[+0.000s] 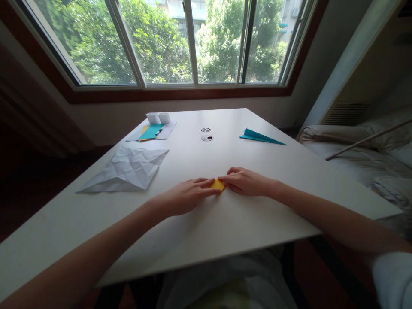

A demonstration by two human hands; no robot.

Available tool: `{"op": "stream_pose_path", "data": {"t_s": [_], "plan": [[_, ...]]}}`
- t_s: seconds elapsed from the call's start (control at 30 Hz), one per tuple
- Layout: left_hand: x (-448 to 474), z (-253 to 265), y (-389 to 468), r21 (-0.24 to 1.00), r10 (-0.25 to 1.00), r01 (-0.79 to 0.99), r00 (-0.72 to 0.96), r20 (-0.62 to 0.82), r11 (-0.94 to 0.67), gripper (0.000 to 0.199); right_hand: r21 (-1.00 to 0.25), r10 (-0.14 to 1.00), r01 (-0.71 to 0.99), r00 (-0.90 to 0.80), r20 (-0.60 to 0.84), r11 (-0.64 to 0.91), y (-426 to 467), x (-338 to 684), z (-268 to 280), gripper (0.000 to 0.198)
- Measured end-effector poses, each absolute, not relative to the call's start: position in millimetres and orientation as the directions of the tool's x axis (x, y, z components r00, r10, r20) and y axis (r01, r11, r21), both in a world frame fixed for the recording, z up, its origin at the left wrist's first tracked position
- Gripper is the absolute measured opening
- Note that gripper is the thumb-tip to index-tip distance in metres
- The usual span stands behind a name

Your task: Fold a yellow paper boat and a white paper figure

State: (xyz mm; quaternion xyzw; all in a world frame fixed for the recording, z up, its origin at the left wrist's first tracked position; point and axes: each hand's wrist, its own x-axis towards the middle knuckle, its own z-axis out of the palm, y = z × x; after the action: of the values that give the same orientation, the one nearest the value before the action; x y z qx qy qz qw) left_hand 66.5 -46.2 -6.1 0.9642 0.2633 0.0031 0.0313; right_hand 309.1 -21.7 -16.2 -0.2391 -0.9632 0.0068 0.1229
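A small piece of folded yellow paper (218, 184) lies on the white table in front of me, with both hands at it. My left hand (188, 195) holds it down from the left, the fingers reaching over its near and far edges. From the right, my right hand (246, 181) grips its corner with the fingertips, the fingers bent. My fingers cover both ends of the paper, so only its middle shows.
Creased white paper (128, 169) lies left on the table (206, 244). Behind it are teal sheets (152, 131), a pen (160, 130) and white folded boxes (157, 118). Two round pieces (207, 138) lie mid-table; a teal paper plane (260, 137) rests at right.
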Motion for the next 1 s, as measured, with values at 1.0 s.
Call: {"op": "stream_pose_path", "data": {"t_s": [1.0], "plan": [[63.9,-2.3,-40.8,0.087,0.624,0.619,0.779,0.056,-0.781,0.046,-0.255,0.721,0.674,-0.643,0.259,0.693,-20.8,301.1,-25.5,0.025]]}}
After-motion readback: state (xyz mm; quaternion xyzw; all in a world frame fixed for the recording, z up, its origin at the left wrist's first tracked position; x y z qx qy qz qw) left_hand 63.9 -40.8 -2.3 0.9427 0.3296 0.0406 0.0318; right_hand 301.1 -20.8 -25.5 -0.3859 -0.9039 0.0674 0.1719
